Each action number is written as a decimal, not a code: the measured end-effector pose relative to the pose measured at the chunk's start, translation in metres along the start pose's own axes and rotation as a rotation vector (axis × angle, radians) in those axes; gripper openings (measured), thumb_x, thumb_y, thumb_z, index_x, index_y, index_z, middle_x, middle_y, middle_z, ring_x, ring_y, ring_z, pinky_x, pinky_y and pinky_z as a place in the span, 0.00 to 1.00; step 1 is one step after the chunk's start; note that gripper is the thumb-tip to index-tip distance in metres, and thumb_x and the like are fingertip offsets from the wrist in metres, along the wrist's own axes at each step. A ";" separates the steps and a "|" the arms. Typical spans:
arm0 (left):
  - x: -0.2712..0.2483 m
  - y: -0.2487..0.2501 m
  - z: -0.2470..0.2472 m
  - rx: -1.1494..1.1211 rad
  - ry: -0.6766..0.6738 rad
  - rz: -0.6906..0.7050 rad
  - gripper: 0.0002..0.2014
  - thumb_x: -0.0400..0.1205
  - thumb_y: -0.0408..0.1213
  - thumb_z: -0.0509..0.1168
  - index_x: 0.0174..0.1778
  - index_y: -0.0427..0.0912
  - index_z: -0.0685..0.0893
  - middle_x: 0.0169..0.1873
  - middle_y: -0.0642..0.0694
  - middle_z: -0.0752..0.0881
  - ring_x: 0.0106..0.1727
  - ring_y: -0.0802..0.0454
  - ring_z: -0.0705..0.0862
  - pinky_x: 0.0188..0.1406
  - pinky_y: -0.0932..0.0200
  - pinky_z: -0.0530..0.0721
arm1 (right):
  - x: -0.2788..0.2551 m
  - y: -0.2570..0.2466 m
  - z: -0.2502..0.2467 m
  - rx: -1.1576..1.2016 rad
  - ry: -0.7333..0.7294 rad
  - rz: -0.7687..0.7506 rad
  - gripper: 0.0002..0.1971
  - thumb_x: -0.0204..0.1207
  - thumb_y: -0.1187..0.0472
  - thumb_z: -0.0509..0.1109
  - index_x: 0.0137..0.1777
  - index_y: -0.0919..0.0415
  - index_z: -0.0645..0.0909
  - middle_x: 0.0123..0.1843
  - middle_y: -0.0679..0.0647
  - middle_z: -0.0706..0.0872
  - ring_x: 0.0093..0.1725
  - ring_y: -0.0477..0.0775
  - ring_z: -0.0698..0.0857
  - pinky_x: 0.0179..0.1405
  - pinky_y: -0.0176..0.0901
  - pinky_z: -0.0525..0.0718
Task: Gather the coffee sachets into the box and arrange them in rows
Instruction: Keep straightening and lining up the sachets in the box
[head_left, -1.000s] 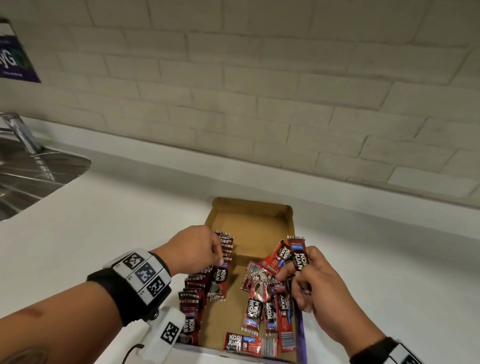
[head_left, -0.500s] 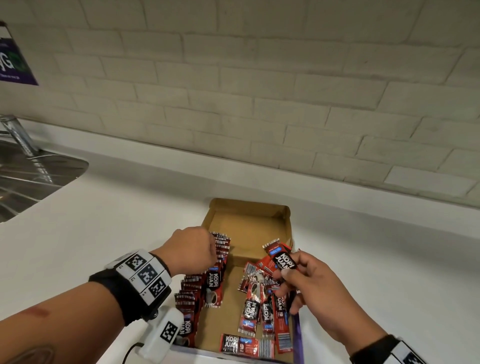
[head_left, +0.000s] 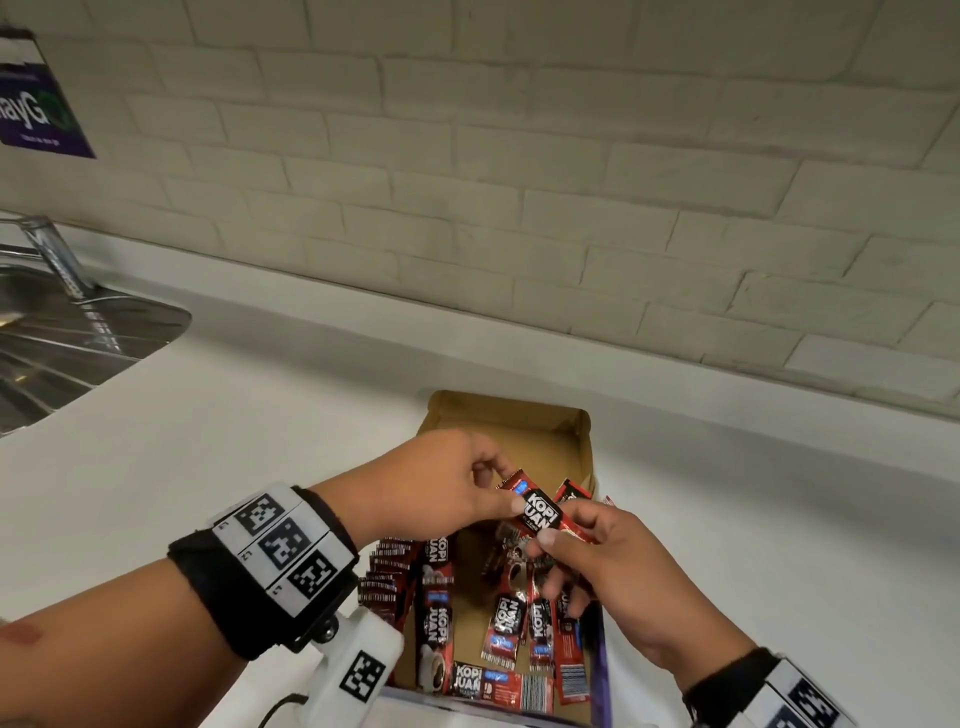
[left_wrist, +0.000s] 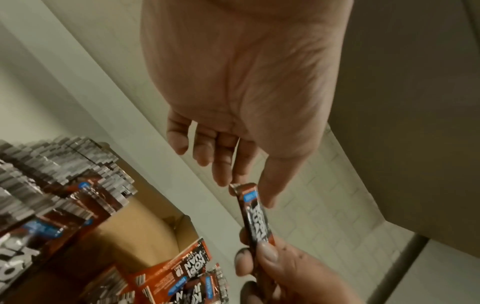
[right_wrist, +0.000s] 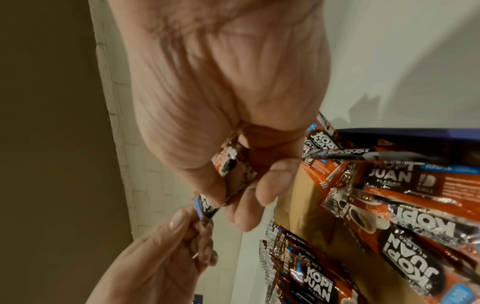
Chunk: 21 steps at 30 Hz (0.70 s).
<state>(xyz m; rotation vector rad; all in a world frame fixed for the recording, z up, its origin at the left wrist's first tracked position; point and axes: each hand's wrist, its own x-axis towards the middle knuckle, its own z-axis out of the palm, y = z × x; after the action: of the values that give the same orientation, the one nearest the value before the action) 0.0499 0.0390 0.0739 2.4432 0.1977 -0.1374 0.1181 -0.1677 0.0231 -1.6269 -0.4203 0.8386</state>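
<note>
An open cardboard box (head_left: 511, 423) lies on the white counter. A row of red coffee sachets (head_left: 387, 577) stands on edge along its left wall, seen close up as the stacked row (left_wrist: 64, 168). Loose sachets (head_left: 511, 629) lie jumbled on the right side. Above the box both hands hold one red sachet (head_left: 540, 514). My left hand (head_left: 498, 493) pinches its far end between thumb and fingertips (left_wrist: 267, 191). My right hand (head_left: 558, 540) pinches the near end, thumb (right_wrist: 207, 181) on top of the held sachet (right_wrist: 231, 166).
A steel sink (head_left: 62, 338) with a faucet (head_left: 57, 254) sits at the far left. A tiled wall (head_left: 519, 182) runs behind the counter, with a purple sign (head_left: 36, 109) at upper left. The box's purple flap (head_left: 602, 654) runs along its right side.
My left hand left the standing row and moved right to meet the right hand. The right hand lifted one sachet, and both hands now pinch it over the box.
</note>
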 end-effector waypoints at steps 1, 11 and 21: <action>0.001 0.002 0.002 0.008 -0.002 0.006 0.08 0.80 0.54 0.73 0.51 0.58 0.85 0.42 0.55 0.86 0.29 0.67 0.78 0.32 0.69 0.74 | 0.001 0.000 0.001 0.002 -0.013 -0.008 0.07 0.84 0.63 0.72 0.60 0.60 0.86 0.49 0.59 0.94 0.34 0.55 0.87 0.27 0.42 0.81; -0.006 -0.002 -0.004 -0.287 0.132 -0.054 0.09 0.79 0.41 0.77 0.40 0.46 0.82 0.31 0.45 0.88 0.31 0.56 0.85 0.31 0.64 0.79 | -0.003 -0.007 0.000 0.024 -0.031 -0.037 0.10 0.83 0.61 0.72 0.61 0.63 0.85 0.52 0.57 0.95 0.34 0.55 0.87 0.28 0.39 0.83; -0.043 -0.031 -0.037 -0.054 0.264 -0.115 0.05 0.79 0.44 0.76 0.40 0.51 0.87 0.27 0.69 0.83 0.27 0.65 0.77 0.31 0.66 0.71 | 0.030 0.014 0.030 -0.406 -0.114 0.184 0.06 0.81 0.58 0.73 0.54 0.59 0.87 0.45 0.58 0.95 0.25 0.50 0.83 0.24 0.43 0.76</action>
<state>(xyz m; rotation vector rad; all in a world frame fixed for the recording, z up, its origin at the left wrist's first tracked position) 0.0036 0.0811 0.0894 2.3902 0.4528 0.1399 0.1146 -0.1296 -0.0009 -2.0204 -0.5536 1.0364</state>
